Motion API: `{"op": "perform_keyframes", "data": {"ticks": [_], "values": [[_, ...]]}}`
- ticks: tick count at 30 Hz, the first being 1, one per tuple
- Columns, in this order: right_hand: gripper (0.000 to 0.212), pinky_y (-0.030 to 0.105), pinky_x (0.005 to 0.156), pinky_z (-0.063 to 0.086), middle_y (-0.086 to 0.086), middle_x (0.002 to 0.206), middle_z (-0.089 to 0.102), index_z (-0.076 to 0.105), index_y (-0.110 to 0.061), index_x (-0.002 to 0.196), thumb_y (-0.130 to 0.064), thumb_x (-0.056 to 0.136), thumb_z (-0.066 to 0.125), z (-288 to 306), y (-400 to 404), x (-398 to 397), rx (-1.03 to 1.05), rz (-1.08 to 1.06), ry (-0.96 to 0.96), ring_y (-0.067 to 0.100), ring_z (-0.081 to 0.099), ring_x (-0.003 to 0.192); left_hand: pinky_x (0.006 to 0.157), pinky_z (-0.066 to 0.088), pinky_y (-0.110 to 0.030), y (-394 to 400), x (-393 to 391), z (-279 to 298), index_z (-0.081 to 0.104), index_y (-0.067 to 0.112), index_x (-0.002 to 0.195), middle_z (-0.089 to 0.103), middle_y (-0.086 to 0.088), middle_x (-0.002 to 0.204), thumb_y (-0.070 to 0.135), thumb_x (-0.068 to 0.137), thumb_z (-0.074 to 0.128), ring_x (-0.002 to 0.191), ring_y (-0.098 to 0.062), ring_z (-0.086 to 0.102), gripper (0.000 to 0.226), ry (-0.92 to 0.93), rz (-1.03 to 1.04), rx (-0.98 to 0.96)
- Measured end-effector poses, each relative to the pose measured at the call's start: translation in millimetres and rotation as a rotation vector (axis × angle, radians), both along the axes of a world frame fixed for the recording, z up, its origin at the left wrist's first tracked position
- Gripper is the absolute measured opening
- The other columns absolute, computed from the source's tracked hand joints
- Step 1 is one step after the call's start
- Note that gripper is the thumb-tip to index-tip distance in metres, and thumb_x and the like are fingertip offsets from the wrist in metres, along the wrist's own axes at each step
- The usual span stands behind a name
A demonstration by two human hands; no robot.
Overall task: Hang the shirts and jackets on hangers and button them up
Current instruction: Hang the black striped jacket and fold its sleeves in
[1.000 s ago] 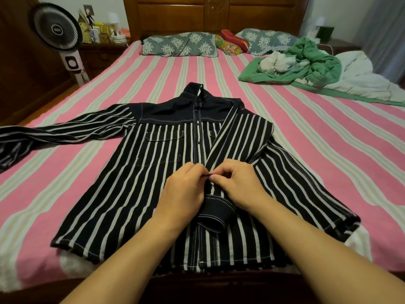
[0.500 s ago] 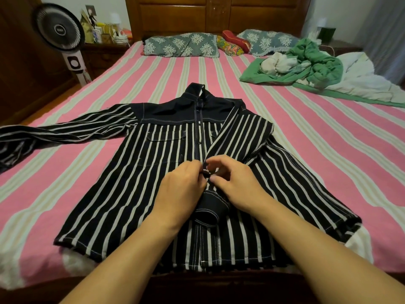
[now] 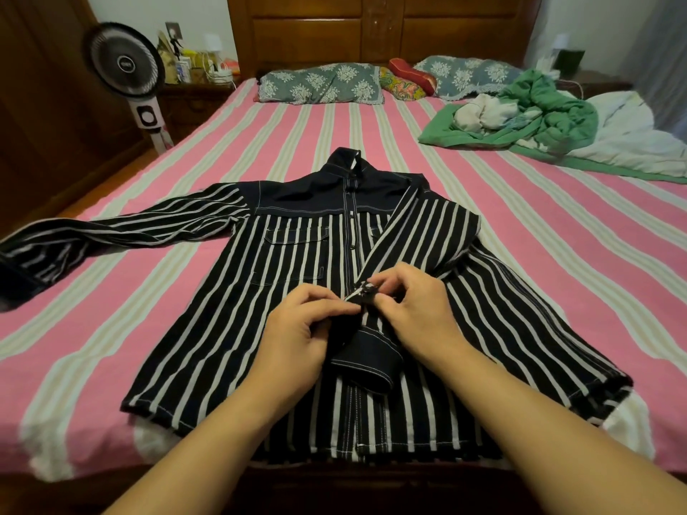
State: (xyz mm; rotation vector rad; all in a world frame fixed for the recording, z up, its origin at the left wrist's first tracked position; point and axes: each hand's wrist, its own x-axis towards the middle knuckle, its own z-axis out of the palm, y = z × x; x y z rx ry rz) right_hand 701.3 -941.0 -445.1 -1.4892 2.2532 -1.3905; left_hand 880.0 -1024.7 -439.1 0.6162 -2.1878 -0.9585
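Dark wood runs along the foot of the bed (image 3: 111, 366), and just past that edge the hem of a navy-and-white striped shirt (image 3: 238, 310) lies flat on the pink-striped sheet, its bottom corners close to the mattress edge. Both forearms reach in from below. The left hand (image 3: 297, 336) has its fingers curled, thumb and fingertips pinching the fabric at the front placket about halfway up the shirt. The right hand (image 3: 416, 314) meets it there, its fingers bent and pinching the same spot, where a small button or snap seems to sit (too small to make out for certain). Under the two hands the cuff (image 3: 366, 360) of the shirt's one sleeve lies folded across the front, a stiff dark band with pale stitching. The other sleeve stretches out flat toward the left edge of the bed. Bare sheet lies open on either side of the shirt and beyond its collar, which is plain dark cloth with a yoke. Farther back to the right a crumpled green blanket (image 3: 557, 117) and white bedding are heaped together. Patterned grey-blue pillows (image 3: 319, 87) rest against a carved wooden headboard (image 3: 371, 27). A standing fan (image 3: 124, 65) is beside the bed on the left, near a cluttered nightstand.
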Motion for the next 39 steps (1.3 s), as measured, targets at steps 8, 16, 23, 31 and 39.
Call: {"op": "perform_keyframes", "data": {"ticks": [8, 16, 23, 31, 39], "values": [[0.013, 0.025, 0.080, 0.049, -0.015, 0.091, 0.061, 0.062, -0.030, 0.088, -0.042, 0.088, 0.068, 28.5, 32.4, 20.4, 0.044, 0.090, 0.058, 0.002, 0.058, 0.090, 0.080, 0.055, -0.025, 12.0, 21.1, 6.9, 0.069, 0.019, 0.087, 0.074, 0.002, 0.087, 0.000, 0.083, 0.077, 0.086, -0.011, 0.071, 0.021, 0.094, 0.207, 0.393], [0.038, 0.023, 0.103, 0.040, -0.027, 0.114, 0.044, 0.055, -0.041, 0.129, -0.045, 0.092, 0.063, 26.9, 62.4, 44.9, 0.430, 0.275, 0.359, -0.004, 0.041, 0.111, 0.084, 0.058, -0.037, 6.7, 32.4, 9.4, 0.079, 0.018, 0.090, 0.078, -0.001, 0.087, 0.020, 0.096, 0.069, 0.088, -0.019, 0.075, 0.011, 0.033, 0.191, 0.567], [0.033, 0.024, 0.097, 0.044, -0.022, 0.111, 0.059, 0.069, -0.037, 0.121, -0.031, 0.089, 0.072, 19.2, 49.0, 48.2, 0.323, 0.203, 0.429, 0.003, 0.049, 0.108, 0.091, 0.053, -0.036, 5.2, 20.5, 16.8, 0.074, 0.011, 0.089, 0.076, -0.013, 0.102, 0.011, 0.103, 0.052, 0.097, -0.021, 0.070, 0.026, 0.178, -0.042, 1.025], [0.013, 0.034, 0.072, 0.053, -0.013, 0.087, 0.060, 0.068, -0.028, 0.097, -0.029, 0.085, 0.071, 16.6, 33.8, 58.7, 0.269, 0.165, 0.574, 0.012, 0.056, 0.084, 0.083, 0.056, -0.029, 11.8, 11.8, 16.0, 0.071, 0.005, 0.098, 0.070, -0.011, 0.094, 0.008, 0.104, 0.051, 0.090, -0.018, 0.066, 0.021, 0.251, -0.130, 0.957], [0.025, 0.026, 0.076, 0.053, -0.009, 0.090, 0.064, 0.079, -0.018, 0.104, -0.002, 0.088, 0.068, 40.0, 54.1, 40.3, -0.108, 0.127, 0.429, 0.010, 0.063, 0.085, 0.066, 0.055, -0.020, 3.3, 18.3, 19.2, 0.070, 0.009, 0.096, 0.076, -0.007, 0.093, 0.013, 0.104, 0.053, 0.081, -0.013, 0.071, 0.020, 0.316, 0.098, 0.962]]}}
